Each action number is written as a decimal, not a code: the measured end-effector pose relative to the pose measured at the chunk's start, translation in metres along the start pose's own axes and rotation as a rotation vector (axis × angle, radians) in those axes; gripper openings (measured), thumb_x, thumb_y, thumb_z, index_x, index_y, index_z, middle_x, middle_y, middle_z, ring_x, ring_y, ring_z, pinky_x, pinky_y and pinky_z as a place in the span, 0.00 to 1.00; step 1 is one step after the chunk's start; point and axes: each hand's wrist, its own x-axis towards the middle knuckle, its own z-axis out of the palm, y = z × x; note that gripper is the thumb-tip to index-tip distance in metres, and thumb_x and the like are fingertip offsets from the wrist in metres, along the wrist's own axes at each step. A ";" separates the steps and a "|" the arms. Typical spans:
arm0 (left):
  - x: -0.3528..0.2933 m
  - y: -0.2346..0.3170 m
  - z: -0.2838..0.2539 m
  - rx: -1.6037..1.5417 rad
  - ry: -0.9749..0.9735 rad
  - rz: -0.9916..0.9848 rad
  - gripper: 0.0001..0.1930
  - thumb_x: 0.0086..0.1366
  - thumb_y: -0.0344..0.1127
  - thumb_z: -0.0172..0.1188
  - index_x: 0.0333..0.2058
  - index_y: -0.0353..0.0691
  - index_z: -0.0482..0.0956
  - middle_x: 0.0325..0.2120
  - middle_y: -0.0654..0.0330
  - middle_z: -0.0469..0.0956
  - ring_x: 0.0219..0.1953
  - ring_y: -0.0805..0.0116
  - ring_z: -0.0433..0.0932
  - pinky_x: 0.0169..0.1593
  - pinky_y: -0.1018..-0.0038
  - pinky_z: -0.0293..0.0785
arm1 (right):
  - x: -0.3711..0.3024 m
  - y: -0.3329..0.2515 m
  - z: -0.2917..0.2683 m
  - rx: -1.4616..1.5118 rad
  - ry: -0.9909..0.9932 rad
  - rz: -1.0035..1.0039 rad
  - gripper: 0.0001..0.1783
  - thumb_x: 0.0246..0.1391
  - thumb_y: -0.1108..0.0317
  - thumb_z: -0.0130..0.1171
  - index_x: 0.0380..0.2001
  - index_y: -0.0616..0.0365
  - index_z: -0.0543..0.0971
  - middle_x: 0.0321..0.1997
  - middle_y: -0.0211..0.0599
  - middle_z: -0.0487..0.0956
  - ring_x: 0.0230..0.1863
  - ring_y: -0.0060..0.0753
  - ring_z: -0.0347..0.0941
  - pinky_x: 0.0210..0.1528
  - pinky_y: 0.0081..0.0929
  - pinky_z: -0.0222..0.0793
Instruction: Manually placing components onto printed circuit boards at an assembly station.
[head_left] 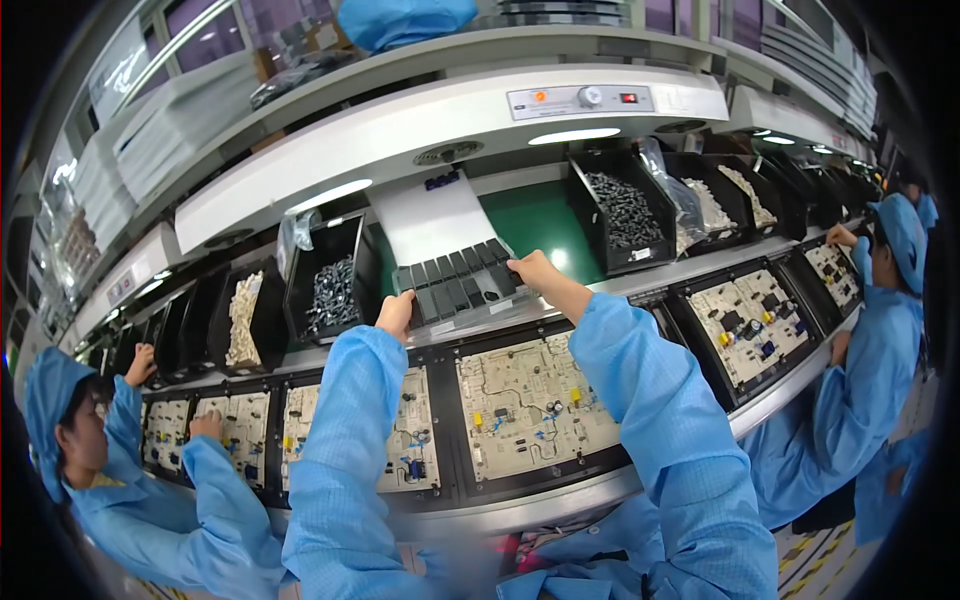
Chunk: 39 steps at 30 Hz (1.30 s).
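We face a green bench surface (pixel 560 225) beyond the central circuit board (pixel 500 450); a white lamp hood (pixel 430 140) and black parts bins (pixel 615 262) also stand beyond it. The component tray (pixel 470 316) is just beyond the board. Our left hand (pixel 396 314) grips the tray's left edge, our right hand (pixel 541 275) its right; the right forearm (pixel 650 390) crosses the board's right part.

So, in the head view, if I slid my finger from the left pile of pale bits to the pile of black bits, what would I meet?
Left pile of pale bits → pile of dark bluish bits → left hand → tray → right hand → pile of black bits.
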 end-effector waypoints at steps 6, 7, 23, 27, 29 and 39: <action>-0.004 0.034 0.035 -0.277 -0.108 0.181 0.18 0.63 0.39 0.52 0.34 0.23 0.73 0.25 0.55 0.75 0.26 0.69 0.73 0.29 0.69 0.68 | -0.021 -0.035 -0.064 0.062 0.195 -0.229 0.25 0.46 0.57 0.64 0.37 0.67 0.67 0.36 0.49 0.75 0.41 0.42 0.73 0.43 0.35 0.68; -0.005 0.046 0.049 -0.319 -0.146 0.187 0.18 0.63 0.38 0.53 0.37 0.22 0.73 0.30 0.52 0.77 0.31 0.66 0.76 0.34 0.69 0.71 | -0.015 -0.039 -0.085 0.054 0.228 -0.249 0.25 0.46 0.58 0.64 0.37 0.68 0.68 0.36 0.49 0.75 0.40 0.41 0.73 0.43 0.35 0.68; 0.083 0.124 0.308 -0.189 -0.228 0.388 0.18 0.55 0.41 0.60 0.34 0.27 0.79 0.31 0.51 0.80 0.33 0.66 0.77 0.37 0.69 0.69 | 0.108 0.019 -0.316 -0.174 0.578 -0.450 0.15 0.47 0.64 0.59 0.21 0.70 0.78 0.19 0.37 0.76 0.25 0.25 0.69 0.31 0.31 0.65; 0.082 0.131 0.339 -0.142 -0.198 0.389 0.19 0.54 0.41 0.60 0.34 0.26 0.78 0.31 0.48 0.80 0.36 0.62 0.78 0.39 0.67 0.70 | 0.105 0.028 -0.328 -0.256 0.676 -0.384 0.15 0.49 0.63 0.56 0.24 0.68 0.74 0.27 0.48 0.77 0.31 0.41 0.73 0.36 0.37 0.67; 0.079 0.133 0.343 -0.087 -0.178 0.402 0.20 0.55 0.42 0.59 0.35 0.25 0.77 0.32 0.46 0.79 0.37 0.60 0.78 0.39 0.66 0.70 | 0.098 0.026 -0.323 -0.253 0.718 -0.353 0.14 0.49 0.62 0.55 0.26 0.66 0.73 0.29 0.50 0.76 0.32 0.46 0.74 0.36 0.40 0.68; 0.057 0.124 0.259 0.176 -0.202 0.406 0.36 0.60 0.55 0.52 0.53 0.24 0.64 0.50 0.37 0.69 0.53 0.49 0.68 0.55 0.62 0.63 | 0.041 -0.035 -0.274 -0.580 1.179 -0.741 0.06 0.47 0.73 0.52 0.32 0.59 0.71 0.33 0.46 0.71 0.38 0.49 0.67 0.40 0.41 0.62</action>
